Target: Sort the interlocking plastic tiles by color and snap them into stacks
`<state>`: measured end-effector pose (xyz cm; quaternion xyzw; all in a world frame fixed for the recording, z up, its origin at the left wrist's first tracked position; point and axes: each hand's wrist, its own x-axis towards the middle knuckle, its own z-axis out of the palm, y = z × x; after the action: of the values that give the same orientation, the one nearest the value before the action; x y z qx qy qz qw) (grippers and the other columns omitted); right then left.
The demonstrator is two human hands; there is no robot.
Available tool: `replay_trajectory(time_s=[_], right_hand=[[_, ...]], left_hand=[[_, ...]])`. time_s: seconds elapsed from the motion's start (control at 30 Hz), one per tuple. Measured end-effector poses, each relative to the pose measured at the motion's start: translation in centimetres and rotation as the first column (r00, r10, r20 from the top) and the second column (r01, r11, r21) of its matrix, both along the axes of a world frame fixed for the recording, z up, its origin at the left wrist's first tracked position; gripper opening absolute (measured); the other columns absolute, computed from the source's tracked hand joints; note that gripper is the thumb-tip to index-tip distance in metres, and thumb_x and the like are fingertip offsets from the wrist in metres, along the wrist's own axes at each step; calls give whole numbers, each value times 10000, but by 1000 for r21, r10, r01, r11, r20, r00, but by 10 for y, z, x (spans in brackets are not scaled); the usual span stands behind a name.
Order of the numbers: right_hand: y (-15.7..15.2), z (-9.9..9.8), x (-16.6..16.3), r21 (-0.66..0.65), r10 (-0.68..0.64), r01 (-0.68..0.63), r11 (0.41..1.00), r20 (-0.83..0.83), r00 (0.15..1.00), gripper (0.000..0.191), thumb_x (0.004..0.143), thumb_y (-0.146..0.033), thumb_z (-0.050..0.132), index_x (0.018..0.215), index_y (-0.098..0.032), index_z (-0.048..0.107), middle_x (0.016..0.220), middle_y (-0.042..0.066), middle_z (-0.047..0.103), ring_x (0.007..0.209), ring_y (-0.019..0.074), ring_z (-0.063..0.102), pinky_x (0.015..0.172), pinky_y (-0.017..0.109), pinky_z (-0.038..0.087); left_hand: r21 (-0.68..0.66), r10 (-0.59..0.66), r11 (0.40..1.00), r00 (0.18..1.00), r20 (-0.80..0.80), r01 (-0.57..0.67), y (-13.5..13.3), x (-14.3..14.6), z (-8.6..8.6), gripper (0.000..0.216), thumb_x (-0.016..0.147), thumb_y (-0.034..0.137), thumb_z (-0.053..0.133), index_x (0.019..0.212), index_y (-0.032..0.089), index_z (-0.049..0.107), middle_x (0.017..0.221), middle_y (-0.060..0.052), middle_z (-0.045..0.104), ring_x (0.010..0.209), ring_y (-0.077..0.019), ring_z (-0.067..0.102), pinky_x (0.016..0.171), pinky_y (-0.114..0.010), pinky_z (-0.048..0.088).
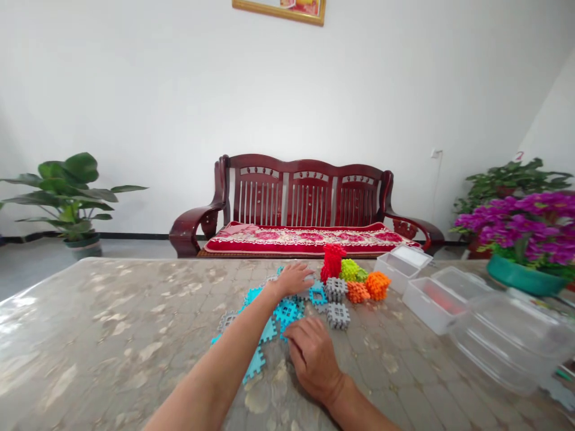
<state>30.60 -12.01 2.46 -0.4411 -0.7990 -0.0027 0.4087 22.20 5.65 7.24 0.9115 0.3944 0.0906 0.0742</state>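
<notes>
My left hand [294, 280] reaches across the loose blue interlocking tiles [287, 310], palm down and fingers stretched out over the pieces at the far side. Its forearm covers part of the pile. My right hand [314, 358] is closer, at the near edge of the same tiles. Its fingers are curled together beside a blue tile's toothed edge; what lies between them, if anything, is hidden. Just right of my left hand are a stack of grey tiles [336, 289] and a tall red stack [332, 263]. Another grey stack [338, 316] sits in front.
Green tiles [353, 270] and orange stacks [377, 285] stand behind the grey ones. To the right are clear plastic boxes [431, 311], a large clear lidded container [512, 341] and purple flowers in a teal pot [525, 275]. A wooden bench [309, 197] stands beyond the table [112, 335].
</notes>
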Motion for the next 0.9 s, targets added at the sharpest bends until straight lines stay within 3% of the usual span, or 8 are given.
replay_trajectory(time_s=[0.13,0.23,0.5,0.7,0.8,0.9], right_hand=[[0,-2,-3,12,10,-10,1000,9,1000,179,895,-111,478,939,-206,623,912,28,666,879,196,542,802,337,351],[1,-4,-4,11,7,-7,1000,23,1000,166,893,-120,483,926,-207,621,895,25,663,869,194,541,795,335,345],[5,-3,-4,-70,-67,69,995,20,998,164,917,-130,499,913,-214,640,914,20,669,888,188,548,817,321,356],[7,-3,-3,-90,-139,138,986,-2,990,167,932,-143,514,919,-232,654,928,13,677,906,190,555,830,320,376],[7,1,-3,-90,-168,167,982,0,986,175,933,-153,506,933,-238,659,968,22,677,943,196,558,863,331,394],[5,3,-4,-114,-218,220,969,30,975,180,913,-208,546,1043,-252,664,1146,45,654,1078,223,537,960,377,389]], left_hand=[[-67,22,997,995,-93,-28,9,29,-9,606,891,568,457,1393,230,503,1547,-162,387,1445,-373,307,1135,-603,267],[-93,9,995,990,-142,-22,9,31,-13,668,833,610,509,1394,248,484,1532,-164,400,1425,-381,338,1110,-625,278],[-16,-6,1000,985,-175,4,-4,-9,-7,501,809,487,534,1247,248,577,1328,-124,583,1241,-337,536,1051,-551,362],[15,12,1000,988,-157,-9,4,-31,4,475,887,563,407,1036,235,717,1098,-116,713,1092,-303,633,1021,-472,401],[32,57,998,993,-105,-54,19,-34,6,481,921,564,354,1083,281,707,1221,-81,682,1197,-273,577,1074,-443,360],[17,129,992,989,-68,-128,36,-35,-3,459,912,573,391,1224,341,635,1437,-55,543,1366,-311,418,1120,-532,287]])
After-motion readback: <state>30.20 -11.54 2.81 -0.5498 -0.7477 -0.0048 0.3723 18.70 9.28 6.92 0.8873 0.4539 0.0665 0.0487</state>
